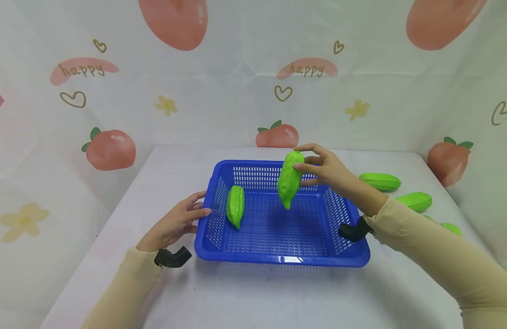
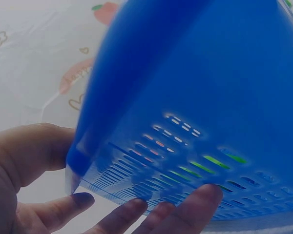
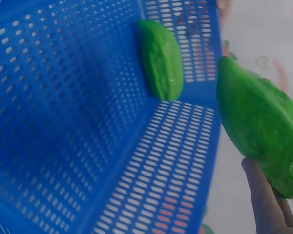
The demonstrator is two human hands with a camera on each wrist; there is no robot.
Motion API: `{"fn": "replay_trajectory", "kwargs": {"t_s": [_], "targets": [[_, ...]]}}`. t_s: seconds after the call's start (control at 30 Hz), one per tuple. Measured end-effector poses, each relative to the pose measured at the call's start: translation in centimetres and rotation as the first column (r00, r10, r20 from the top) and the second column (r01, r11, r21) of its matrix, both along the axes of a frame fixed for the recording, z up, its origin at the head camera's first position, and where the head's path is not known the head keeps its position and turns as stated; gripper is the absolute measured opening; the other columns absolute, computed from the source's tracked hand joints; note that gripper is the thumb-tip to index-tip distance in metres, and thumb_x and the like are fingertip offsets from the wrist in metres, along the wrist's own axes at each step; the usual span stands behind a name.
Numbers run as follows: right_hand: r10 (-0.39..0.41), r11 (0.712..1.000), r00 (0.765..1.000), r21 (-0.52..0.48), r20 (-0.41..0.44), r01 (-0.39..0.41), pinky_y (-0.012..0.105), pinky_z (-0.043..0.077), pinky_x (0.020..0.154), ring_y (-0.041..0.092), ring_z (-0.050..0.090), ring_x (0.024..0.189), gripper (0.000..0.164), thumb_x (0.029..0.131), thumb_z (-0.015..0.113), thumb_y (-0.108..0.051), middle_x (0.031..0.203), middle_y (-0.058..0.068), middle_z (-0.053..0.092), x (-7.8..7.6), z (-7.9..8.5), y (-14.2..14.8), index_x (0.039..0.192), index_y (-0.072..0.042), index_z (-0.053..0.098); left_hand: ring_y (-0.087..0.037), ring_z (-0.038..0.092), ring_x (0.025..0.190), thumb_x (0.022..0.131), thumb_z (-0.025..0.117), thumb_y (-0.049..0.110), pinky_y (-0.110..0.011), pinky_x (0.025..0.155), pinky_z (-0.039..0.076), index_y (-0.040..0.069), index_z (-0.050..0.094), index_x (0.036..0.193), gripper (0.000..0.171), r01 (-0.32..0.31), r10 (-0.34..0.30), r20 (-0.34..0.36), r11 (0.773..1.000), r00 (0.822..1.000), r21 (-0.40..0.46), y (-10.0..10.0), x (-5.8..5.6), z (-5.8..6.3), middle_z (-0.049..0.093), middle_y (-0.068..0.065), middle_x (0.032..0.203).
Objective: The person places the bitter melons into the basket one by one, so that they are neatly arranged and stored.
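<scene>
White backdrop [image 1: 237, 27] — fruit prints [image 1: 111, 151], brown hearts [image 1: 85, 99], yellow flowers [image 1: 166, 105] — pale table [image 1: 237, 297]

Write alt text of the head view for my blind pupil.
The right hand holds a green gourd above a blue basket; the left hand holds its left side. Another gourd lies inside at left; others lie on the table at right.

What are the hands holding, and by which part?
The right hand holds a green gourd by its upper end; the left hand grips the blue basket at its left rim.
</scene>
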State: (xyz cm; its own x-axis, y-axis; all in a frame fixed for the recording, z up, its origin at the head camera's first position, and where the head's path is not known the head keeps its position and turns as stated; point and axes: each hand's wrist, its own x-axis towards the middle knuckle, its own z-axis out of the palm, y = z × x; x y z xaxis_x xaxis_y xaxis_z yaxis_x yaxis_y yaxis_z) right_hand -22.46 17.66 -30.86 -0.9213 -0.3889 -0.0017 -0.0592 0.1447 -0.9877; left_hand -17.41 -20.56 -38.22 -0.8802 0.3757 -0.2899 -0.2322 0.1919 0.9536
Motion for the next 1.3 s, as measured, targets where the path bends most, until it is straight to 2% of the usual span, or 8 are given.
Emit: {"fn": "replay_trajectory", "kwargs": {"t_s": [0.23,0.37,0.53,0.93,1.17,1.3], "targets": [[0.009,1.0,0.996,0.009,0.089,-0.01,0.052,0.056,0.081,0.022,0.068,0.096,0.049,0.095,0.062,-0.012,0.12,0.021,0.058,-0.6,-1.3,-1.7,0.14,-0.009,0.042,-0.033,0.061,0.115,0.096,0.061,0.024,-0.049,0.091,0.054,0.014,0.014,0.155,0.076,0.002,-0.002,-0.002,1.0,1.0,-0.007,0.1,0.1,0.1,0.039,-0.026,0.147],[-0.002,0.999,0.99,0.053,0.14,-0.005,0.057,0.053,0.085,0.031,0.067,0.103,0.05,0.094,0.064,-0.014,0.124,0.025,0.056,-0.9,-2.1,-2.6,0.139,-0.008,0.043,-0.034,0.06,0.117,0.096,0.061,0.024,-0.049,0.091,0.054,0.014,0.014,0.155,0.076,0.004,-0.004,-0.005,1.0,1.0,-0.011,0.1,0.1,0.2,0.039,-0.026,0.147],[0.002,0.996,0.983,0.09,0.186,-0.019,0.055,0.055,0.083,0.041,0.064,0.109,0.048,0.094,0.063,-0.013,0.128,0.027,0.056,-1.3,-3.1,-3.7,0.138,-0.008,0.044,-0.033,0.061,0.115,0.096,0.061,0.025,-0.049,0.09,0.054,0.014,0.015,0.155,0.076,-0.003,0.003,-0.002,1.0,1.0,-0.018,0.1,0.0,0.1,0.039,-0.026,0.147],[0.008,0.987,0.97,0.152,0.243,-0.046,0.047,0.058,0.081,0.042,0.06,0.114,0.047,0.093,0.063,-0.012,0.128,0.029,0.056,-1.7,-6.2,-6.2,0.137,-0.004,0.046,-0.032,0.061,0.115,0.095,0.062,0.026,-0.049,0.091,0.054,0.015,0.015,0.155,0.076,0.001,-0.001,0.001,1.0,1.0,-0.012,0.0,-0.1,-0.2,0.04,-0.024,0.148],[-0.021,0.991,0.945,0.135,0.326,-0.024,0.048,0.057,0.082,0.041,0.061,0.114,0.046,0.093,0.064,-0.011,0.128,0.027,0.055,-2.1,-7.7,-7.7,0.136,-0.005,0.047,-0.033,0.059,0.117,0.095,0.062,0.027,-0.049,0.091,0.053,0.015,0.014,0.155,0.077,0.0,-0.001,-0.003,1.0,1.0,-0.014,0.0,0.0,-0.1,0.038,-0.025,0.148],[-0.025,0.989,0.941,0.147,0.338,-0.026,0.047,0.058,0.081,0.038,0.063,0.111,0.045,0.093,0.064,-0.013,0.126,0.023,0.059,-2.3,-8.1,-8.5,0.135,-0.006,0.049,-0.033,0.06,0.116,0.095,0.062,0.026,-0.049,0.091,0.054,0.015,0.015,0.155,0.077,0.001,-0.001,0.002,1.0,1.0,-0.008,0.0,-0.1,-0.1,0.039,-0.025,0.148]]}}
